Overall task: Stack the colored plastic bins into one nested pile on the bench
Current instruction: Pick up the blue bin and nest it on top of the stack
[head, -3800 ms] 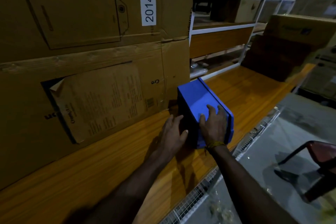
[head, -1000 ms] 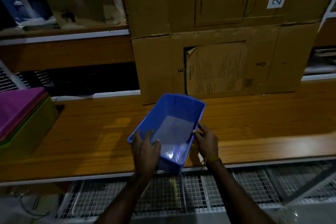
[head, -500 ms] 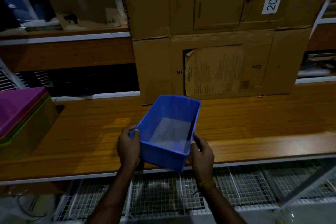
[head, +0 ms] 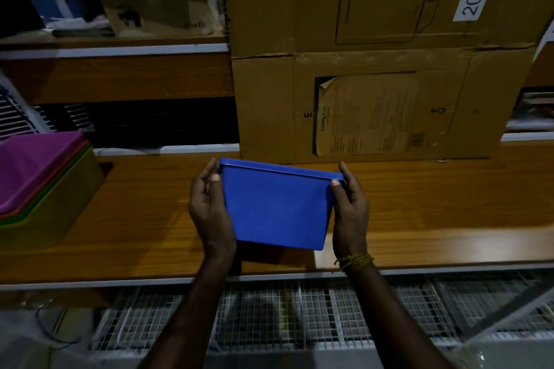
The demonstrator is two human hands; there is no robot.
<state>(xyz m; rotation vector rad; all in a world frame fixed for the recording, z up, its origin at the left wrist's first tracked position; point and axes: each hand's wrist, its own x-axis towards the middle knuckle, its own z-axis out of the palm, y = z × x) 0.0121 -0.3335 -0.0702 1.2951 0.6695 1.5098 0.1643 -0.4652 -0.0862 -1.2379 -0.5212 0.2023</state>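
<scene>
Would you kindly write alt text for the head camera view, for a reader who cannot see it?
Two bare hands, left hand and right hand, hold a blue bin by its ends above a wooden bench. A nested pile of colored bins sits at far left, with cardboard boxes stacked behind.

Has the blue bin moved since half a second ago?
Yes. The blue bin has tipped toward the person: its inside no longer shows, only an outer side, though it remains before the cardboard box.
</scene>
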